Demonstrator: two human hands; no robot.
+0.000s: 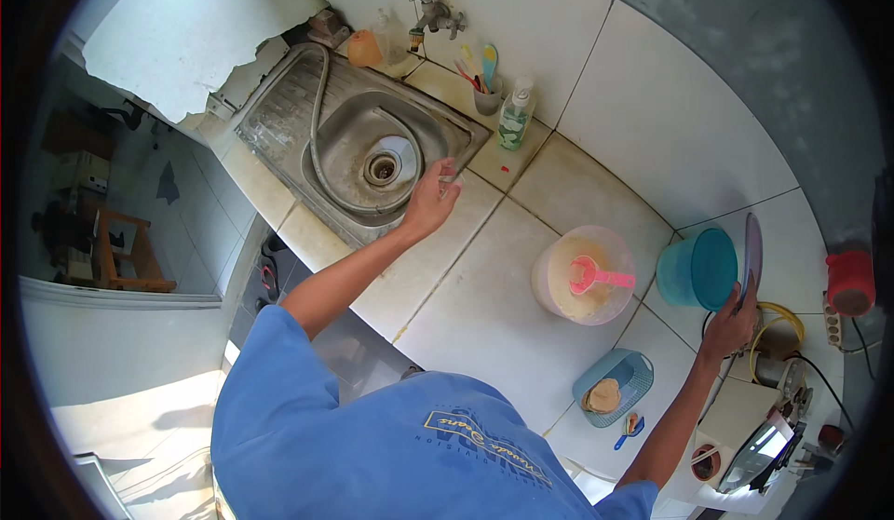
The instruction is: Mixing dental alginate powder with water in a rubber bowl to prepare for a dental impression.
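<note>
My left hand (433, 203) hovers by the right rim of the steel sink (340, 115), its fingers loosely apart and nothing in them. On the right, my right hand (730, 325) grips a thin lilac disc (753, 250), a lid or plate seen nearly edge-on. Just beside it stands a teal plastic tub (697, 270). Between my hands, a translucent pink bowl (549, 273) holds a pale beige powder or batter, with a pink scoop (596, 275) lying in it. Nearer to me is a blue plastic basket (635, 378) with beige flat rounds (602, 395) inside.
A grey hose (317, 110) curls into the sink. Behind stand a tap (433, 19), a cup of utensils (487, 99) and a pump bottle (515, 115). A small blue-handled tool (629, 431) lies by the basket. Cables and an appliance (745, 427) occupy the right end.
</note>
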